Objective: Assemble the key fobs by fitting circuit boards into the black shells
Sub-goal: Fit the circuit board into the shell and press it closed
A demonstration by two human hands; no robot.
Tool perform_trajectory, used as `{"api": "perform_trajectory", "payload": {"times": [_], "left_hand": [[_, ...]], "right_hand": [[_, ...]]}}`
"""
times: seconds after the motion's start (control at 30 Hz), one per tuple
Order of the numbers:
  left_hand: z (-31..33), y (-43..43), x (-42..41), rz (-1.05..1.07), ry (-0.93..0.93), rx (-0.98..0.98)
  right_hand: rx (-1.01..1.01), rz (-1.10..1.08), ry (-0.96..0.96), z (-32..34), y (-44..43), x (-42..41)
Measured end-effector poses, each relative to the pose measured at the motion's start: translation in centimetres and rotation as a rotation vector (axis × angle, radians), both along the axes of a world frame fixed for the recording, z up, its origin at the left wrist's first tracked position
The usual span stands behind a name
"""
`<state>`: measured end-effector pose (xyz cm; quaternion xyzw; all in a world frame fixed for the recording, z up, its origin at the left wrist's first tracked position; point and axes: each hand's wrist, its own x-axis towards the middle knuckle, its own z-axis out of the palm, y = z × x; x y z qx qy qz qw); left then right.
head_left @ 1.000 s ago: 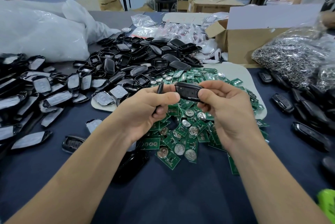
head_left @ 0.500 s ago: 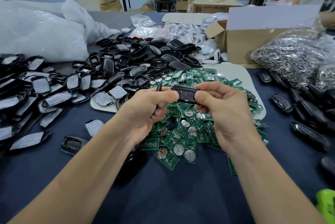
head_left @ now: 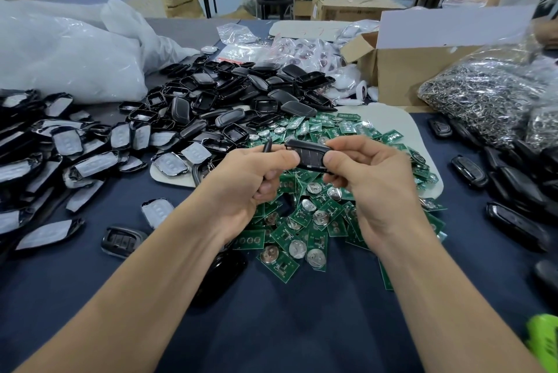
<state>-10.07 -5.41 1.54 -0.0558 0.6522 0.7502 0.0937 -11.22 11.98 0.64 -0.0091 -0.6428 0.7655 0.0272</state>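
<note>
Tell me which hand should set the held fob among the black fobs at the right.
Likely the right hand: it pinches the held fob and is nearer the right-side fobs; the left hand also grips another black part.

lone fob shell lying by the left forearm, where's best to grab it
Probably from above, pinching the fob shell across its two long edges, near and far. It lies flat, buttons up, on its own, with bare cloth around it, so fingers can reach both edges.
</note>
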Motion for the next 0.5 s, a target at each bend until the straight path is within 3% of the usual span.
{"api": "perform_trajectory", "payload": {"times": [0.23, 0.5], "left_hand": [[-0.27, 0.04, -0.14, 0.056, 0.011, 0.019], [-0.27, -0.06, -0.22, 0.048, 0.066, 0.064]], "right_hand": [[0.212, 0.031, 0.092, 0.11, -0.35, 0.28], [0.072, 0.128, -0.016, 0.52, -0.36, 0.47]]}}
